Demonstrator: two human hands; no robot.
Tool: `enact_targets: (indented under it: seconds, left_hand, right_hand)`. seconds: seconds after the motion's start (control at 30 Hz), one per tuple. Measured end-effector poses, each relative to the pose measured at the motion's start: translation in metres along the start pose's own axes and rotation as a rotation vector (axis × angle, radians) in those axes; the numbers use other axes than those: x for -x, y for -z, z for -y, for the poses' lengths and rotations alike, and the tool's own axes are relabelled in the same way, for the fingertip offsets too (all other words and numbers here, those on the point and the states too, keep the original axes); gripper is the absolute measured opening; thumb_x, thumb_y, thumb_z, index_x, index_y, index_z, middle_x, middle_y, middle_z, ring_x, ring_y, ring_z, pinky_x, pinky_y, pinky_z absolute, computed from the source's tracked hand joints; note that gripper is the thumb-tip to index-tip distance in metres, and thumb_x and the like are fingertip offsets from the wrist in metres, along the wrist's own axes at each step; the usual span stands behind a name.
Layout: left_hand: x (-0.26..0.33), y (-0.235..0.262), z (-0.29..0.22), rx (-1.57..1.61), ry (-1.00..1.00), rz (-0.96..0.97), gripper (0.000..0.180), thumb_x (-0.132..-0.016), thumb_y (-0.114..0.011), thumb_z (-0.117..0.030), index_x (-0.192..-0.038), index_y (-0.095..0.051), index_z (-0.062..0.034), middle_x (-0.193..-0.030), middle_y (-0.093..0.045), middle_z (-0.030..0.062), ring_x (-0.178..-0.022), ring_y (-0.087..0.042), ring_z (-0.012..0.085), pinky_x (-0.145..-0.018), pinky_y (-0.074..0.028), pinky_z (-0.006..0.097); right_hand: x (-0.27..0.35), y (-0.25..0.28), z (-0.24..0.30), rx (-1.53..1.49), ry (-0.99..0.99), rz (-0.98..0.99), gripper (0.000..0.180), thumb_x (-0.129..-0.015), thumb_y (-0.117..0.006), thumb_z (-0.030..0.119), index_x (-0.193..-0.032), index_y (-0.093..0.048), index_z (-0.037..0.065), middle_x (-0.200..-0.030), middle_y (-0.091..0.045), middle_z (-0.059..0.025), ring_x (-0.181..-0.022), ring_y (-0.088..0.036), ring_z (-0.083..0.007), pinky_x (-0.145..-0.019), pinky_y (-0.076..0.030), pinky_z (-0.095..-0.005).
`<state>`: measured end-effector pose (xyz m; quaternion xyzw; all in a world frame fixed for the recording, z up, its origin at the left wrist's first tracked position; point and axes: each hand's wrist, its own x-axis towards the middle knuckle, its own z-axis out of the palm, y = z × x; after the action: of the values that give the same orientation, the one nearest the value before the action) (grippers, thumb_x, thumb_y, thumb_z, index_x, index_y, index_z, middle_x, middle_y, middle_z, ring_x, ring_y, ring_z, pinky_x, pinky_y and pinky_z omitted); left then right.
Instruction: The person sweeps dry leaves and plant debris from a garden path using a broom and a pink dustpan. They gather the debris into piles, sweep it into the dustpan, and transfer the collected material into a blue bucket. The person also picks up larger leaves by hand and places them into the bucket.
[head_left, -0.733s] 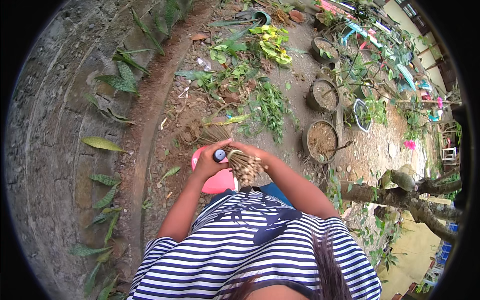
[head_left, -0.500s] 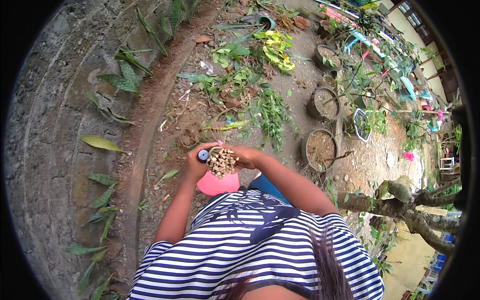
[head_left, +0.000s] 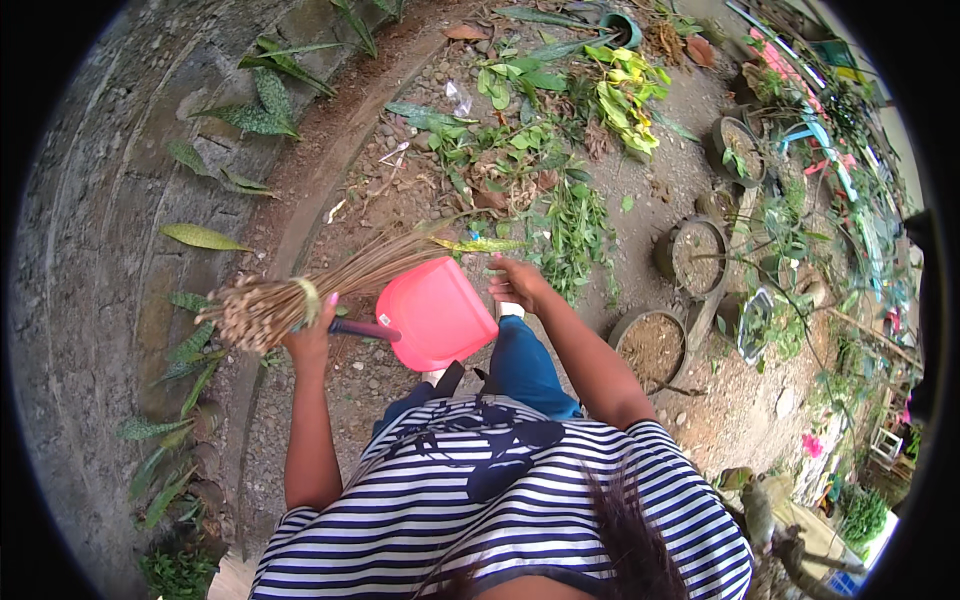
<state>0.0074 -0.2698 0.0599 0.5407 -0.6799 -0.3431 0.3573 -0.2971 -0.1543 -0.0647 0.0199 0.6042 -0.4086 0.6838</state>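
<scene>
The left hand [head_left: 308, 346] clasps dustpan [head_left: 440, 315] and stick broom [head_left: 352, 272], likely light, springy, best held at its binding [head_left: 308, 300], the right hand [head_left: 517, 283] empty.

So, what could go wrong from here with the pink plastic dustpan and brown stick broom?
The left hand grips both the brown stick broom and the dark handle of the pink plastic dustpan, so either might slip. The right hand is off both, so it may not catch them. The broom could snag on the loose green leaves ahead.
</scene>
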Motion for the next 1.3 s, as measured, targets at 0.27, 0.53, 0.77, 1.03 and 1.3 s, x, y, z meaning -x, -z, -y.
enact_targets:
  seconds: [0.27,0.53,0.77,1.03,1.3]
  left_hand:
    - [0.008,-0.008,-0.007,0.213,0.418,-0.316,0.052,-0.074,-0.066,-0.012,-0.119,-0.043,0.0008,-0.112,-0.050,0.0102,-0.100,-0.049,0.0195,-0.092,-0.034,0.033]
    - [0.071,0.023,0.019,0.214,0.383,-0.455,0.066,-0.070,-0.065,-0.020,-0.124,-0.032,-0.0012,-0.116,-0.043,0.0110,-0.105,-0.044,0.0236,-0.094,-0.033,0.038]
    - [0.122,0.078,0.028,0.270,0.380,-0.609,0.040,-0.072,-0.062,-0.043,-0.078,-0.059,-0.0037,-0.089,-0.059,0.0071,-0.092,-0.053,0.0242,-0.088,-0.037,0.039]
    - [0.100,0.047,-0.002,-0.729,0.044,-0.608,0.050,-0.070,-0.068,-0.023,-0.107,-0.044,0.0000,-0.094,-0.055,0.0121,-0.077,-0.056,0.0242,-0.067,-0.049,0.037]
    - [0.093,0.023,-0.015,-1.391,0.122,-0.312,0.081,-0.061,-0.079,-0.025,-0.118,-0.028,0.0025,-0.095,-0.052,0.0155,-0.072,-0.055,0.0302,-0.057,-0.045,0.041]
  right_hand:
    - [-0.121,0.137,0.009,0.011,-0.117,-0.300,0.033,-0.085,-0.049,0.035,-0.099,-0.055,0.006,-0.071,-0.054,-0.0045,-0.059,-0.055,-0.0168,-0.056,-0.049,-0.0307]
    - [-0.276,0.176,-0.003,0.319,-0.052,-0.420,0.032,-0.081,-0.053,0.038,-0.085,-0.057,0.006,-0.072,-0.054,-0.0030,-0.051,-0.048,-0.0145,-0.050,-0.045,-0.0288]
    - [-0.401,0.180,0.009,0.976,0.046,-0.545,0.063,-0.077,-0.046,0.060,-0.088,-0.063,0.000,-0.084,-0.062,-0.0173,-0.073,-0.062,-0.0299,-0.069,-0.047,-0.0373]
    - [-0.473,0.167,0.012,0.825,0.027,-0.665,0.073,-0.071,-0.049,0.065,-0.084,-0.061,-0.005,-0.084,-0.060,-0.0224,-0.083,-0.058,-0.0334,-0.071,-0.043,-0.0403]
    - [-0.514,0.236,-0.016,1.079,0.024,-0.482,0.032,-0.077,-0.053,0.034,-0.079,-0.060,0.002,-0.078,-0.059,-0.0150,-0.077,-0.059,-0.0290,-0.065,-0.046,-0.0366]
